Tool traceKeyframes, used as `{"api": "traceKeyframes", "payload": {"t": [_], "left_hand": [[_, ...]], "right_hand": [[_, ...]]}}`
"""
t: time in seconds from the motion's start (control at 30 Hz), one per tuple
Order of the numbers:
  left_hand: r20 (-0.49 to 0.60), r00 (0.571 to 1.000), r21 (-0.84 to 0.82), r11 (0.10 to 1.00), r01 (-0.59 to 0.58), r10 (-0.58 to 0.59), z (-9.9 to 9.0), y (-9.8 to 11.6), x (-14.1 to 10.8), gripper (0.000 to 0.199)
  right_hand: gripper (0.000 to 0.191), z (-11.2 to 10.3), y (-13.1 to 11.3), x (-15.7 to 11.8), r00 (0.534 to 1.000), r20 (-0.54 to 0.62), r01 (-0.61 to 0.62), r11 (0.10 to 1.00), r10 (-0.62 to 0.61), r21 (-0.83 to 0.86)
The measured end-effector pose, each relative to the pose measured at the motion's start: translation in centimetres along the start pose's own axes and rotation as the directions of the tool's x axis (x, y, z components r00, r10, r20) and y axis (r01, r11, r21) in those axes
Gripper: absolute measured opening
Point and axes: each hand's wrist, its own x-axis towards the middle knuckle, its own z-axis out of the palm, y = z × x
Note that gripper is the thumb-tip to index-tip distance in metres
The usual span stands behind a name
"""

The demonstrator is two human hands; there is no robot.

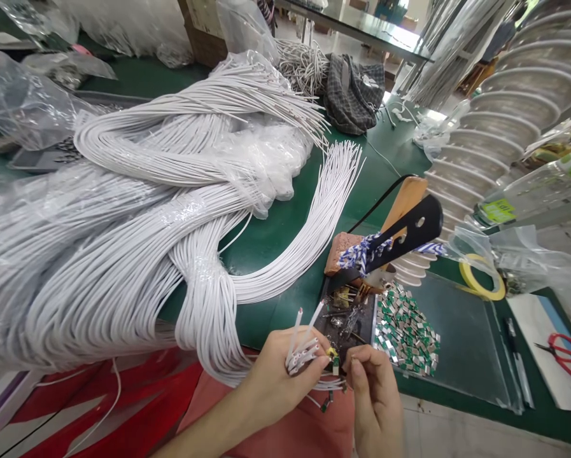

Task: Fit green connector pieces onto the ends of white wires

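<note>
1. Head view, starting with the table: a dark green tabletop (275, 235) is sitting under everything, with a ribbed clear hose (486, 121) curving along the right.
2. The left hand (282, 375) is gripping a cluster of white cables (304, 356) at the near edge, cut ends poking out of the fist.
3. The right hand (373, 385) is pinching thumb and finger together just beside a small green board (335, 366); can't tell if anything's between them.
4. IMO, keeping that left grip snug but not crushing is paying off: loose ends would be fanning out over the board.
5. Texture-wise, smooth, bendy cable bundles (113, 254) are looping across the left, while flat green-and-silver boards (407, 331) are piling up right of the hands.
</note>
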Motion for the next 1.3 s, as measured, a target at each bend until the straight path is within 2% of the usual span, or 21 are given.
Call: {"api": "traceKeyframes", "payload": {"t": [0.23, 0.43, 0.57, 0.67, 0.8, 0.97, 1.03, 1.13, 1.3], "left_hand": [[0.02, 0.999, 0.036, 0.999, -0.038, 0.038, -0.3, -0.1, 0.4, 0.016], [0.02, 0.996, 0.09, 0.992, -0.094, 0.092, -0.4, 0.2, 0.9, 0.017], [0.008, 0.993, 0.097, 0.988, -0.121, 0.12, -0.3, 0.6, 1.0, 0.018], [0.009, 0.991, 0.104, 0.985, -0.134, 0.134, -0.3, 0.6, 0.8, 0.016], [0.004, 0.992, 0.115, 0.985, -0.127, 0.127, -0.3, 0.7, 0.6, 0.016], [-0.018, 0.992, 0.106, 0.987, -0.121, 0.124, -0.3, 1.2, 0.9, 0.018], [-0.027, 0.995, 0.089, 0.992, -0.091, 0.093, -0.3, 1.2, 0.9, 0.017], [-0.035, 0.999, 0.062, 0.998, -0.013, 0.015, -0.3, 0.6, 0.8, 0.016], [-0.04, 0.999, 0.05, 0.999, -0.015, 0.017, -0.3, -0.5, 0.5, 0.017]], "right_hand": [[0.024, -0.3, -0.9, 1.1, 0.997, 0.067, 0.041, 0.994, -0.047, 0.099], [0.019, 0.4, -0.7, 1.2, 1.0, -0.003, 0.021, 0.994, -0.021, 0.107], [0.018, 0.6, -0.9, 1.2, 0.998, -0.036, 0.061, 0.99, -0.056, 0.125], [0.015, 0.4, -1.2, 1.5, 0.994, -0.04, 0.106, 0.99, -0.102, 0.097], [0.01, 0.0, -1.3, 1.9, 0.98, 0.028, 0.197, 0.98, -0.198, 0.033], [0.012, 0.0, -0.9, 1.9, 0.977, 0.022, 0.212, 0.977, -0.212, 0.003], [0.015, 0.1, -0.8, 1.6, 0.982, 0.008, 0.189, 0.982, -0.19, 0.002], [0.025, 0.2, -0.7, 1.1, 0.996, -0.034, 0.084, 0.996, -0.084, 0.003], [0.031, 0.4, -0.4, 0.6, 0.999, 0.043, -0.002, 0.999, 0.004, -0.034]]}}
